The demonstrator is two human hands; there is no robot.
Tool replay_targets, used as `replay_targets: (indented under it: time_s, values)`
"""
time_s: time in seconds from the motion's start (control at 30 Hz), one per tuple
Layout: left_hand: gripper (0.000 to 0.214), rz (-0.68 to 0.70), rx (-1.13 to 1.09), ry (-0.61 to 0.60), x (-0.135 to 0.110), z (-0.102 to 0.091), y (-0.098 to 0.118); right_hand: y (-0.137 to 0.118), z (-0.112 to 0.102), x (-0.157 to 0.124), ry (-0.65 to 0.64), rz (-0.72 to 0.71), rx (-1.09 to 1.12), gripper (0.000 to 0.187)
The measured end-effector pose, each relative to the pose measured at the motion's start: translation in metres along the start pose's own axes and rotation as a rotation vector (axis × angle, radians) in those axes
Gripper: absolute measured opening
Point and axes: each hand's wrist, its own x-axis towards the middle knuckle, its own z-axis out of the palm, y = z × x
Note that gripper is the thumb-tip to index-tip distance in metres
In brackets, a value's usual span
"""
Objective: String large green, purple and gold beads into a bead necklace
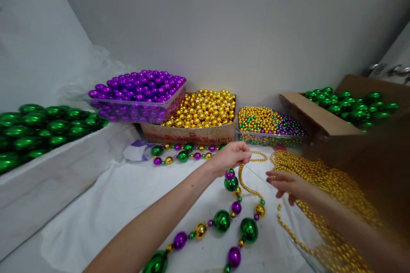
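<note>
My left hand (233, 156) is pinched closed on the end of a bead necklace (222, 221) of large green, purple and gold balls. From there the strand hangs onto the white cloth and runs towards me. A chain of small gold beads (245, 182) joins its other side just below my fingers. Between both hands stretches a thin thread (257, 172). My right hand (288, 184) has its thumb and index tips close together at the thread, with a small green spot there; its other fingers hang loose. A short gold bead chain (290, 233) lies below it.
At the back stand a tub of purple balls (137, 89), a carton of gold balls (206, 108), a tub of small mixed beads (265, 121) and a carton of green balls (349, 104). Larger green balls (48, 128) fill a white box, left. Gold bead chains (323, 183) heap at right.
</note>
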Motion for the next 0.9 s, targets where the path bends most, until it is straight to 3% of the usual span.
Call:
replay_targets:
  time_s: [0.13, 0.17, 0.2, 0.3, 0.37, 0.53, 0.63, 0.7, 0.8, 0.87, 0.9]
  values:
    - [0.01, 0.014, 0.06, 0.003, 0.003, 0.003, 0.007, -0.038, -0.006, -0.014, 0.337, -0.445, -0.43, 0.021]
    - [0.009, 0.018, 0.075, -0.005, 0.004, 0.004, 0.009, -0.048, -0.001, -0.014, 0.38, -0.517, -0.441, 0.02]
    - [0.009, 0.024, 0.088, -0.014, 0.006, 0.006, 0.011, -0.056, 0.005, -0.013, 0.341, -0.53, -0.376, 0.02]
    - [0.01, 0.053, 0.123, -0.031, 0.007, 0.009, 0.017, -0.069, 0.029, -0.003, -0.013, -0.394, -0.026, 0.022]
    - [0.012, 0.083, 0.164, -0.023, 0.007, 0.007, 0.022, -0.072, 0.039, 0.004, -0.157, -0.303, 0.12, 0.018]
    - [0.013, 0.108, 0.282, -0.081, -0.003, -0.006, 0.036, -0.088, 0.037, 0.013, -0.363, -0.108, 0.063, 0.018]
    - [0.009, 0.089, 0.292, -0.141, -0.011, -0.013, 0.045, -0.101, 0.033, 0.007, -0.372, -0.034, 0.048, 0.012]
    - [0.007, 0.078, 0.282, -0.124, -0.014, -0.019, 0.051, -0.106, 0.026, 0.001, -0.298, -0.02, 0.1, 0.007]
    - [0.012, 0.044, 0.243, 0.008, -0.016, -0.039, 0.057, -0.102, 0.003, -0.007, -0.186, -0.006, 0.14, 0.014]
    - [0.015, 0.032, 0.239, 0.109, -0.017, -0.059, 0.06, -0.093, -0.014, -0.012, -0.105, 0.009, 0.012, 0.015]
    - [0.015, 0.04, 0.264, 0.154, -0.018, -0.07, 0.062, -0.086, -0.021, -0.014, -0.005, -0.013, -0.112, 0.013]
